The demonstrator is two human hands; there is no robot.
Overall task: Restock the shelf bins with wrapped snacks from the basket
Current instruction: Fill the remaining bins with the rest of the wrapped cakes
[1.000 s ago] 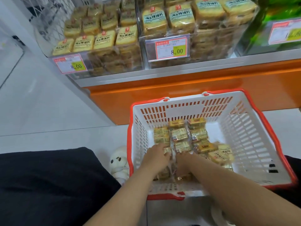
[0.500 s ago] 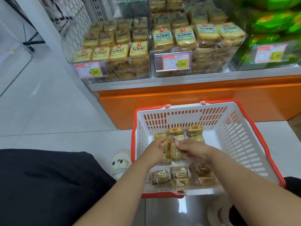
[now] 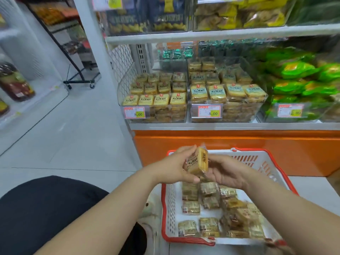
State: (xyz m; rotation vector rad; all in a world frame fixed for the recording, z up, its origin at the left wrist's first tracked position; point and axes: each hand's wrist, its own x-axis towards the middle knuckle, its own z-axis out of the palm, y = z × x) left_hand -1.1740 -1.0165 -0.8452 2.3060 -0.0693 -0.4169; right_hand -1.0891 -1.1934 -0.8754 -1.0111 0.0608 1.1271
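Note:
A small stack of yellow wrapped snacks (image 3: 197,163) is held up above the white basket with a red rim (image 3: 166,203). My left hand (image 3: 173,165) grips the stack from the left and my right hand (image 3: 227,172) holds it from the right. Several more wrapped snacks (image 3: 209,225) lie loose on the basket floor. Two clear shelf bins (image 3: 156,100) (image 3: 228,96) full of the same snacks stand on the lowest shelf, each with an 8.00 price tag.
An orange shelf base (image 3: 239,144) runs behind the basket. A bin of green bags (image 3: 301,83) sits to the right, more snack bins on the shelf above. A black wheeled rack (image 3: 79,78) stands down the tiled aisle at left. My dark-clothed knee (image 3: 46,214) is at lower left.
Both hands lifted a stack of snacks out of the basket to above its rim. The camera tilted up, showing more of the shelves.

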